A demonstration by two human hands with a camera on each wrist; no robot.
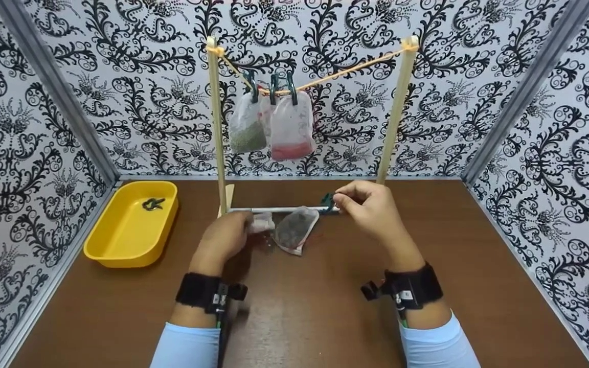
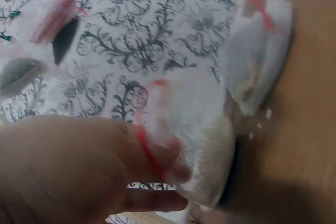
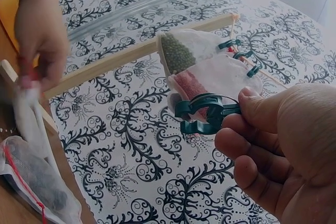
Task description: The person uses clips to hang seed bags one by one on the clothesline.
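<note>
My left hand [image 1: 223, 235] grips a small white drawstring pouch [image 2: 205, 156] with a red string and pale grains inside. In the head view this pouch is low, near the left post's foot. Beside it, a pouch with dark contents [image 1: 296, 230] lies on the table. My right hand [image 1: 374, 209] pinches a green spring clip [image 3: 210, 113] between thumb and index finger, the clip's jaws pointing away from the palm. Behind both hands, pouches with green beans [image 3: 177, 53] and pink contents [image 1: 292, 148] hang from an orange string [image 1: 348, 71] by green clips [image 1: 293, 88].
Two wooden posts [image 1: 399, 107] hold the string, with a white bar [image 1: 284, 209] low between them. At left stands a yellow tray [image 1: 126, 240] with a dark clip [image 1: 153, 204] inside. A few loose grains [image 2: 258, 125] lie on the brown table [image 1: 304, 312]. Patterned walls enclose it.
</note>
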